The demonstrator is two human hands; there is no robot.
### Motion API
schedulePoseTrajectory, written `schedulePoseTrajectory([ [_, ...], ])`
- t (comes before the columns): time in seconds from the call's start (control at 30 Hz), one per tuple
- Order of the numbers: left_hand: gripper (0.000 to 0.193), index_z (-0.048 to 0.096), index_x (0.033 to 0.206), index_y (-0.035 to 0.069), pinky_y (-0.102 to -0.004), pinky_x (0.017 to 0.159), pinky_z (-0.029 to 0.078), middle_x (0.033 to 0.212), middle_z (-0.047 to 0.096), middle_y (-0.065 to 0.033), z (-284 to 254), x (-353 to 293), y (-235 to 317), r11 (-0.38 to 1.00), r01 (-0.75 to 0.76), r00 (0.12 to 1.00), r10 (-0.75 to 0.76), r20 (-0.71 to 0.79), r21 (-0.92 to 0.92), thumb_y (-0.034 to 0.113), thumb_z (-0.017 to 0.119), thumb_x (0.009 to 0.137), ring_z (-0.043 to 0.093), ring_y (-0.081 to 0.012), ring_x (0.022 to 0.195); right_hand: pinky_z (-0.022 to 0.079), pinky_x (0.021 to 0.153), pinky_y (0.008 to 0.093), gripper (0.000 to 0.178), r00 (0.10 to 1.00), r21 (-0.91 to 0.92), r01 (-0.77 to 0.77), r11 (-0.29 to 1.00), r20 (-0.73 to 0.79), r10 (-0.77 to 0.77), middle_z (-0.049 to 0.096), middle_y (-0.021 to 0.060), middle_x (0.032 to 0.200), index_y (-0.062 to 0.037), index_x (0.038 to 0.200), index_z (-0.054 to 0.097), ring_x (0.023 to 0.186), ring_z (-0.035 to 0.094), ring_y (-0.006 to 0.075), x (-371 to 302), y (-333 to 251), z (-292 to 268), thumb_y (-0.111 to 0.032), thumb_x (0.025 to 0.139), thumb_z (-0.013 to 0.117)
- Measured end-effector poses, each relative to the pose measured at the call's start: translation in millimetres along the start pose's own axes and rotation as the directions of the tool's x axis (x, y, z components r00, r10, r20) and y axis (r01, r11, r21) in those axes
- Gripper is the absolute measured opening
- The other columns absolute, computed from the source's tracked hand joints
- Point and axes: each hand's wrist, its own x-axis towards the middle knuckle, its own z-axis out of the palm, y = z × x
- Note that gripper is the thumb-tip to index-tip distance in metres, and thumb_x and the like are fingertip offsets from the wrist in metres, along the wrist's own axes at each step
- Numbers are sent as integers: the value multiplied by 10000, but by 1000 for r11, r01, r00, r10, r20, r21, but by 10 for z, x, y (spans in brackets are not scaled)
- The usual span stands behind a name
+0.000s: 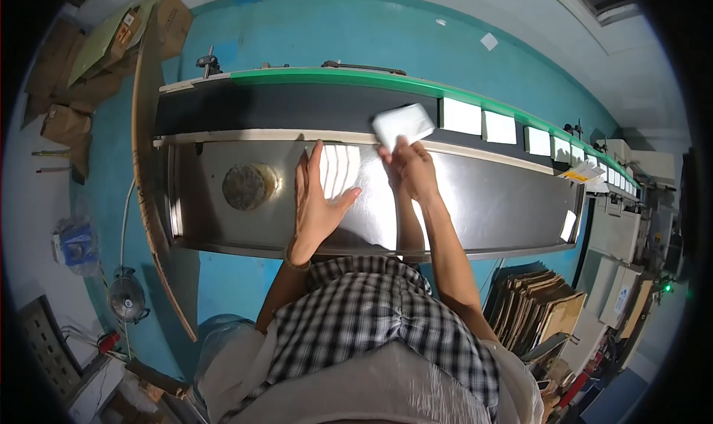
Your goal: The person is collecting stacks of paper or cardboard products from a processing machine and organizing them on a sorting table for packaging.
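Note:
My right hand pinches a white flat rectangular packet by its near edge. The packet is slightly blurred and hangs tilted over the near side of a dark conveyor belt. Over the steel work surface, my left hand is open, fingers stretched forward and thumb apart, holding nothing. Several white packets of similar shape stand in a row along the belt's green guide rail, to the right of the held one. Whether the held piece is a box or a pouch I cannot tell.
Left of my left hand, a round, shiny roll-like thing rests on the steel. A tall cardboard sheet borders the left end. A yellow-and-white piece lies at the right end. Stacked flattened cardboard stands lower right; a fan is lower left.

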Motion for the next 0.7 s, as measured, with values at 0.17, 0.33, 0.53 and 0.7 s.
schedulePoseTrajectory([
  [0.17, 896, 197, 1530, -32, -433, 1056, 427, 1442, 421, -278, 247, -10, -210, 922, 29, 995, -62, -72, -386, 224, 761, 883, 499, -373, 1298, 514, 785, 276, 523, 983, -682, 149, 716, 182, -32, 666, 107, 1040, 45, 1220, 597, 898, 626, 152, -312, 143, 161, -411, 970, 656],
  [0.33, 996, 173, 1515, -76, -443, 1066, 413, 1417, 436, -280, 259, -86, -220, 967, 112, 993, -117, -9, -229, 264, 809, 827, 477, -385, 1307, 489, 864, 285, 542, 970, -552, 13, 834, 210, 124, 667, 115, 1113, 47, 1283, 577, 968, 603, 155, -450, 193, 259, -404, 988, 630],
  [0.53, 1017, 215, 1505, -77, -438, 1094, 391, 1421, 429, -276, 246, -86, -303, 974, 133, 986, -149, -77, -181, 230, 847, 770, 446, -368, 1335, 466, 557, 222, 273, 944, -621, -77, 780, 206, 257, 671, 43, 855, -26, 1122, 649, 681, 580, 74, -241, 170, -68, -188, 914, 719],
  [0.7, 829, 259, 1493, -78, -419, 1111, 374, 1457, 427, -285, 244, -82, -229, 936, 143, 987, -158, -22, -323, 262, 733, 904, 452, -355, 1353, 514, 770, 256, 377, 999, -238, 25, 971, 49, -14, 664, 71, 921, 2, 1078, 612, 808, 641, 137, -79, -58, 111, -356, 975, 663],
])
